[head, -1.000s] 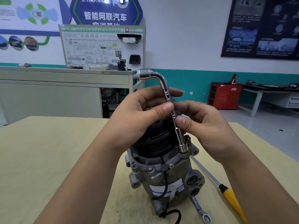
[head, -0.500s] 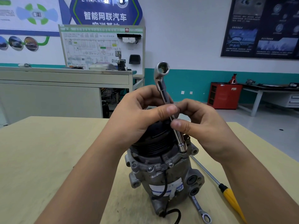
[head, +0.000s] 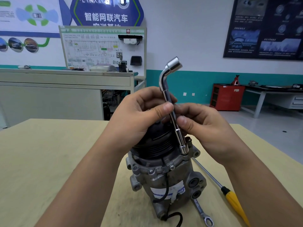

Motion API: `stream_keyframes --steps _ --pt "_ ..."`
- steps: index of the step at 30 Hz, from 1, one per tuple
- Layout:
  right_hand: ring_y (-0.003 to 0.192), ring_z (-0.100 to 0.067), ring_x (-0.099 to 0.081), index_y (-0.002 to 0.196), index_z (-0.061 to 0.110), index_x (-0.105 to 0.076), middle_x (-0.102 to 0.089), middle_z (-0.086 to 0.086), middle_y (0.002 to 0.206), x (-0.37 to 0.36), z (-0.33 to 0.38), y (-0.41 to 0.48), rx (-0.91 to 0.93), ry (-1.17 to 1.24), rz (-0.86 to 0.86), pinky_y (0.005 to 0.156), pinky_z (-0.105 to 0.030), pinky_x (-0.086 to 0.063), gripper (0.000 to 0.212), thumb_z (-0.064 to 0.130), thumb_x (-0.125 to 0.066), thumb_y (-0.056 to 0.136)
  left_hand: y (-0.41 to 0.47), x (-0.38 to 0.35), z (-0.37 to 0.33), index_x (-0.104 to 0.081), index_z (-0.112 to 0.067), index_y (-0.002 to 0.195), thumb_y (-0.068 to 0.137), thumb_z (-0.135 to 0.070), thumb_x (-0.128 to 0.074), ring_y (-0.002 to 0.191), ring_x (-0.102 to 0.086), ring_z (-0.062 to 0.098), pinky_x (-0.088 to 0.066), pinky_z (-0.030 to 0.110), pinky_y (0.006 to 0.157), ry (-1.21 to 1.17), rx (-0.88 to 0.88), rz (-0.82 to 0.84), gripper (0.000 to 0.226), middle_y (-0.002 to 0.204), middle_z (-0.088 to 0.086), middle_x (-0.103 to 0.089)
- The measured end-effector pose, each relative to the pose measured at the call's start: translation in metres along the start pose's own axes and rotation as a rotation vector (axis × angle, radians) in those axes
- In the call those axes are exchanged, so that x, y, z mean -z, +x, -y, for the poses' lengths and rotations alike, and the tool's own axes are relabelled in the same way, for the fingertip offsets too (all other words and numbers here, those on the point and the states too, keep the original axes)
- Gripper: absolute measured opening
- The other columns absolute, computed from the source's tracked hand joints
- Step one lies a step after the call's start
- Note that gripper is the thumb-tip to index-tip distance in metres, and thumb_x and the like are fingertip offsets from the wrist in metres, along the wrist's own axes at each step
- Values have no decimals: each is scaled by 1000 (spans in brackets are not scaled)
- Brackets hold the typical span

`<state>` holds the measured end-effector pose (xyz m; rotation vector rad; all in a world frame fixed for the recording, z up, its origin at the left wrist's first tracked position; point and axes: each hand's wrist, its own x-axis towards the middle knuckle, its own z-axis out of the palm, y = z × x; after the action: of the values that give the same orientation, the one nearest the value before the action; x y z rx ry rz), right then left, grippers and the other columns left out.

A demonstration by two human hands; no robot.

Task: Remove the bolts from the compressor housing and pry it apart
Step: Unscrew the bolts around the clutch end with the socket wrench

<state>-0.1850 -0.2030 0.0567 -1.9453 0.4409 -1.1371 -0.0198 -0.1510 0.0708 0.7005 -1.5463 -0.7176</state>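
A grey metal compressor (head: 165, 179) stands upright on the wooden table (head: 49, 161), its black pulley (head: 154, 145) on top. A chrome L-shaped socket wrench (head: 173, 104) stands nearly upright, its lower socket seated on a bolt at the housing's top right flange. My left hand (head: 137, 118) pinches the wrench shaft with thumb and fingers above the pulley. My right hand (head: 201, 126) pinches the shaft a little lower from the right. The bent upper socket end points up and to the right. The bolt under the socket is hidden.
A yellow-handled screwdriver (head: 229, 197) lies on the table right of the compressor. A combination wrench (head: 201, 213) lies at the compressor's base. A black cable (head: 173, 217) loops at the front. A grey cabinet (head: 65, 92) and a red tool cart (head: 227, 97) stand beyond the table.
The wrench has turned about its shaft: its bent upper end pointed left, then toward me, and now points right. Both hands stay pinched on the shaft.
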Motion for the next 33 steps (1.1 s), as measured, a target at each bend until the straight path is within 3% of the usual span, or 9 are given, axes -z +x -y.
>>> stream_keyframes --steps 3,6,10,14,16,20,25,30,33 --pt "89 -24 -65 92 15 -69 -65 -19 99 0 0 0 0 17 3 75 -32 -54 18 24 -60 80 0 -1 1 -73 -31 78 73 -19 -68 76 -70 17 -57 32 78 11 3 -28 14 79 2 -74" --pt "87 -32 -64 94 7 -65 -62 -25 100 0 0 1 -12 26 10 72 -33 -52 25 27 -60 80 1 0 2 -71 -31 75 67 -23 -75 74 -69 19 -56 32 76 23 8 -54 12 77 3 -74" --pt "88 -22 -65 90 10 -64 -65 -14 99 0 2 -1 -12 1 19 74 -30 -55 24 28 -66 75 1 1 2 -70 -32 73 57 -39 -78 72 -68 16 -56 26 71 54 0 -63 19 72 -3 -71" --pt "91 -33 -63 89 10 -61 -63 -12 101 0 2 -2 -16 -24 33 80 -44 -54 26 22 -72 68 1 1 3 -70 -34 74 57 -44 -77 72 -69 14 -51 28 71 89 0 -71 21 71 -6 -70" --pt "89 -31 -64 88 6 -61 -64 -12 100 0 2 -2 -15 -20 33 79 -43 -55 26 21 -71 69 1 1 3 -72 -36 77 59 -45 -76 75 -70 13 -51 28 73 106 0 -57 20 75 -6 -72" --pt "93 -13 -64 92 9 -65 -64 -13 101 -1 3 0 -1 -2 18 75 -25 -53 23 21 -66 73 -1 2 1 -75 -33 88 71 -28 -76 84 -72 17 -55 27 78 40 12 16 18 88 2 -76" --pt "104 -13 -63 95 33 -70 -68 -4 106 0 1 -1 4 0 23 85 -28 -53 23 24 -62 76 -1 2 0 -76 -26 97 81 -14 -62 88 -72 18 -55 24 75 -72 43 61 24 94 5 -76" --pt "86 -17 -67 92 18 -66 -66 -9 99 0 0 -1 -13 50 49 72 -27 -54 15 21 -61 78 -1 1 -1 -76 -25 89 82 -10 -58 84 -72 14 -55 22 74 -67 40 56 25 87 3 -76" --pt "84 -21 -65 88 20 -65 -67 -14 98 0 -1 0 -9 61 42 74 -32 -56 10 21 -60 79 0 0 0 -75 -29 83 77 -14 -63 77 -71 12 -57 24 73 -24 29 21 20 82 2 -76"
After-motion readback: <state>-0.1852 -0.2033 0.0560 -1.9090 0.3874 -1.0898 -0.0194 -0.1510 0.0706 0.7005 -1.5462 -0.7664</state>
